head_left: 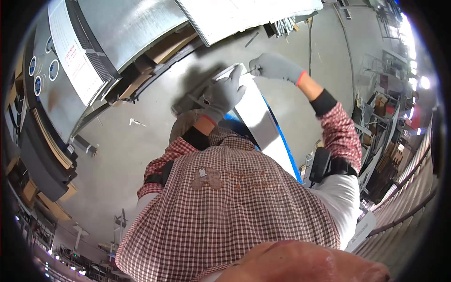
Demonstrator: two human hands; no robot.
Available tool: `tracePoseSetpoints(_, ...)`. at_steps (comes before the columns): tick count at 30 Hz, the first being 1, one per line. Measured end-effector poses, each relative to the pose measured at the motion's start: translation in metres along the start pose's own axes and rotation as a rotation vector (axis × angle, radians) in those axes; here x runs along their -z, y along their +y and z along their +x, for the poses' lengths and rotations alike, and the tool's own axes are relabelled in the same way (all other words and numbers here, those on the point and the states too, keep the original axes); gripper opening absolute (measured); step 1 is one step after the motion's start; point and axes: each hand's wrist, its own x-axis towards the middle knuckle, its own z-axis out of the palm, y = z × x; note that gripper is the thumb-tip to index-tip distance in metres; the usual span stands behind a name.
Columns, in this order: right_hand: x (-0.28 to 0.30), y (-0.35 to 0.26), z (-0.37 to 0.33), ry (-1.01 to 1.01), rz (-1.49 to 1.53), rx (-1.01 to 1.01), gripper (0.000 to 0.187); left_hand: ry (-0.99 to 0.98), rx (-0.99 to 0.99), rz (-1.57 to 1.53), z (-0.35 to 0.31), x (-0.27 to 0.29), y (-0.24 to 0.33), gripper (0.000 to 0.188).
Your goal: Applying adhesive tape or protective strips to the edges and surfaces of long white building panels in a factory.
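White and long, a flat panel edged in bright blue slants out above the smooth grey floor, its near end hidden by a brown-and-white checked apron. The grey-gloved left hand lies on its far part with fingers extended, loosely open, covering some of it. The grey-gloved right hand, fingers curled, is at the far end; whether it pinches something thin cannot be told. Beyond, a broad stack of white sheets juts in; leftward stand white-faced, dark-edged boards, and a crumpled white scrap lies below.
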Motion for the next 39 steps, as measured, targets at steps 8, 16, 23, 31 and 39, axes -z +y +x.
tracePoseSetpoints(8,-0.075,0.135,0.024,0.197,-0.685,-0.059,0.012,-0.077,-0.22,0.235,0.02,-0.002,0.017,0.048)
tracePoseSetpoints(16,-0.059,0.008,0.003,0.66,0.196,-0.277,0.021,0.253,0.406,-0.578,0.0,0.063,-0.029,0.065)
tracePoseSetpoints(23,-0.097,0.027,0.002,0.847,0.164,-0.422,0.025,-0.052,0.588,-0.921,-0.005,0.074,-0.074,0.06)
tracePoseSetpoints(31,-0.048,-0.032,-0.024,0.996,1.541,0.134,0.032,0.378,0.079,-0.675,0.17,0.338,-0.305,0.056)
tracePoseSetpoints(39,-0.081,-0.086,-0.035,1.107,1.368,0.035,0.029,0.007,0.244,0.899,0.15,0.306,-0.197,0.054)
